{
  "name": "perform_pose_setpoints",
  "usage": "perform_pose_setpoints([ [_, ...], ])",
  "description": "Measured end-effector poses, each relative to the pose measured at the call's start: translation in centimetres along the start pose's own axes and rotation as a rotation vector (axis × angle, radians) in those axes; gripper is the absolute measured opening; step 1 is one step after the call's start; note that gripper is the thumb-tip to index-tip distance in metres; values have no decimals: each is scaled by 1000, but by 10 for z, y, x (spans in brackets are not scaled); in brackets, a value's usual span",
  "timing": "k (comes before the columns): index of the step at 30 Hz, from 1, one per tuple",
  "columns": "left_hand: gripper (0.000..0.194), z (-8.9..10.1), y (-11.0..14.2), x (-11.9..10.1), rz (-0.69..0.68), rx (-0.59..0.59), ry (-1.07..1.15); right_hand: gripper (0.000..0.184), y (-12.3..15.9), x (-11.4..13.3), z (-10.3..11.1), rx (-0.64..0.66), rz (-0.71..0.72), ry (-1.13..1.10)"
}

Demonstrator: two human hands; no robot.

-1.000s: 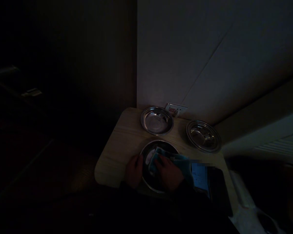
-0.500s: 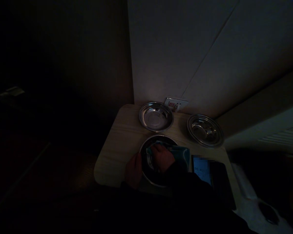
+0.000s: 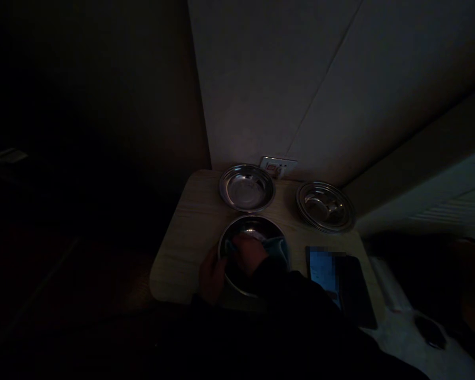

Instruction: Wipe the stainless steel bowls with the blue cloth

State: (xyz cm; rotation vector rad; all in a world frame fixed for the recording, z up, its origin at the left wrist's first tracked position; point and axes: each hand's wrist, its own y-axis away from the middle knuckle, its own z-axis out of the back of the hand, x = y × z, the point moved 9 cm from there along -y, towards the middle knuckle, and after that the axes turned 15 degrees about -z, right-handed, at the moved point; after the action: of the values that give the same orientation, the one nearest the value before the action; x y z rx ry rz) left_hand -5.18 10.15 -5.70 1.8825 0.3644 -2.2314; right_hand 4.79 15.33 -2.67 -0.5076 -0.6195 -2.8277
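Observation:
A shiny metal bowl [image 3: 269,226] stands near the front of a small wooden table. My left hand [image 3: 211,277] is closed on its left rim, thumb toward the inside. Down inside the bowl, my right hand [image 3: 250,254] presses a teal cloth [image 3: 277,249] against the inner left wall. Part of the cloth trails to the right within the bowl. The fingertips of my right hand are hard to make out in the dim light.
Behind the bowl sits a shallow metal dish [image 3: 247,191]. A stack of metal dishes [image 3: 324,208] stands at the right rear of the pale tabletop [image 3: 172,258]. A lit phone [image 3: 322,272] lies on the right beside a dark flat object [image 3: 358,295]. A wall socket [image 3: 277,166] is behind.
My right hand has shifted lower and left in the bowl with the cloth. The cloth's end, earlier hanging over the right rim, now lies inside. The view has shifted slightly.

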Motion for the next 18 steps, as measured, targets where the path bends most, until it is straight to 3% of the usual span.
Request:
perform_pose_setpoints([
  [4,43,0,-1,-5,-77,74,49,16,-2,2,1,11,48,-117],
  [11,43,1,0,-2,-8,129,79,14,17,1,14,-53,104,-452],
  [15,31,6,0,2,-1,97,16,15,19,26,17,-45,184,-323],
  [18,28,9,0,4,5,47,-8,16,12,38,18,-24,147,-161],
])
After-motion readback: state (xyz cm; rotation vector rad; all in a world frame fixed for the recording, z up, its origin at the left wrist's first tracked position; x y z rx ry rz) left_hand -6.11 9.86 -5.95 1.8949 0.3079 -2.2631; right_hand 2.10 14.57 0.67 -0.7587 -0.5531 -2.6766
